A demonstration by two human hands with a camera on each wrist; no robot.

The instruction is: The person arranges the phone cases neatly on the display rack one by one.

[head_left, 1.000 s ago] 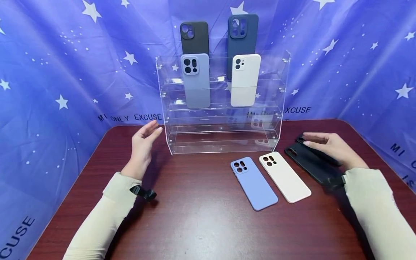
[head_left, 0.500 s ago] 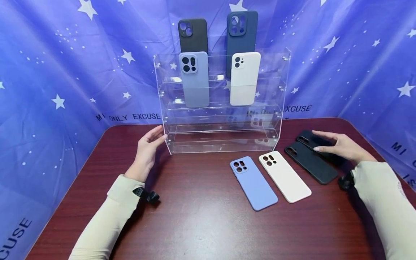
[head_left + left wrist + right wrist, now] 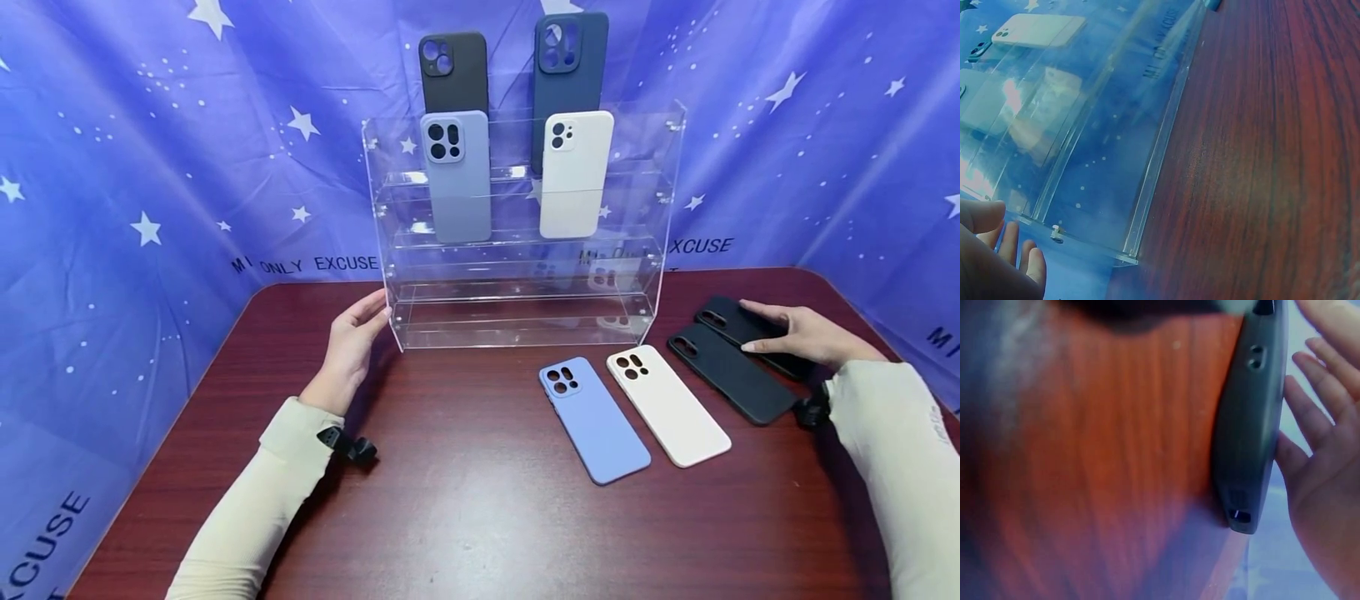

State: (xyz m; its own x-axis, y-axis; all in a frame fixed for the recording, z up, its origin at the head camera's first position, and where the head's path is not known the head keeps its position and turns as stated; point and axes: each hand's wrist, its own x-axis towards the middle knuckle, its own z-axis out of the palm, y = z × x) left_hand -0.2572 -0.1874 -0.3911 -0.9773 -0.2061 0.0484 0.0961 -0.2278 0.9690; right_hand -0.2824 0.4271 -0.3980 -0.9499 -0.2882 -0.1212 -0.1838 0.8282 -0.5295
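Observation:
My right hand [image 3: 802, 333] rests over the rear of two black phone cases [image 3: 722, 312], thumb at its near edge and fingers toward its far edge. The other black phone case [image 3: 731, 375] lies flat just in front, close alongside. In the right wrist view, extended fingers [image 3: 1313, 412] reach beside a dark case [image 3: 1250, 425] seen edge-on. My left hand [image 3: 348, 346] is at the lower left side of a clear acrylic display stand [image 3: 517, 340], with loosely bent fingers at the side panel; the left wrist view shows them beside it.
A blue phone case [image 3: 600, 425] and a cream phone case [image 3: 671, 408] lie on the dark red table [image 3: 450, 467]. On the stand are a grey-blue case [image 3: 459, 192], a white case [image 3: 576, 179], a black case [image 3: 457, 87] and a navy case [image 3: 570, 83]. A starry curtain [image 3: 300, 167] hangs behind.
My right hand has lowered the tilted black case flat behind the other one, and its fingers have spread. My left hand has moved right to the stand's side.

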